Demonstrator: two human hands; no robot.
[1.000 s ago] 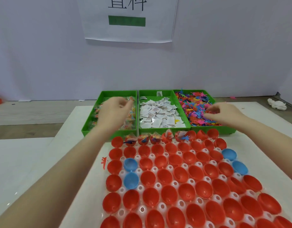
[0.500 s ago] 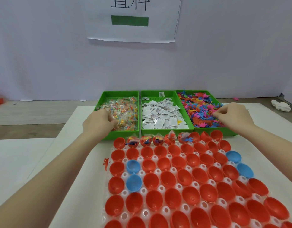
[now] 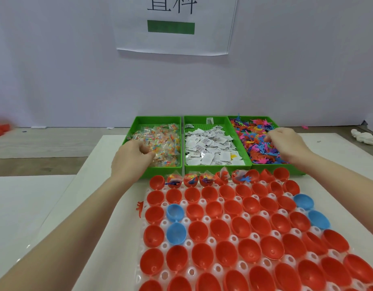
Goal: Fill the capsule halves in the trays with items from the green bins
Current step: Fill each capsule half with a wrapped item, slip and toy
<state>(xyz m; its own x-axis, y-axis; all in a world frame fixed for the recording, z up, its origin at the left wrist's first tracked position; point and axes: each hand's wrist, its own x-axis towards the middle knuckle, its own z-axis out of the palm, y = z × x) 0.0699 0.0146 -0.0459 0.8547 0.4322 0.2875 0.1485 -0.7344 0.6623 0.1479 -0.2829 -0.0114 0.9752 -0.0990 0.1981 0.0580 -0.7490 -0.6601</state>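
Left hand in left green bin, fingers curled on clear packets; right hand pinching among coloured toys in right bin; unfilled capsule halves lie nearer the person, both hands equally near

Head view looks forward and down; close over the tray.

Left hand fingertips hidden, maybe pinching packet; tray cropped below.
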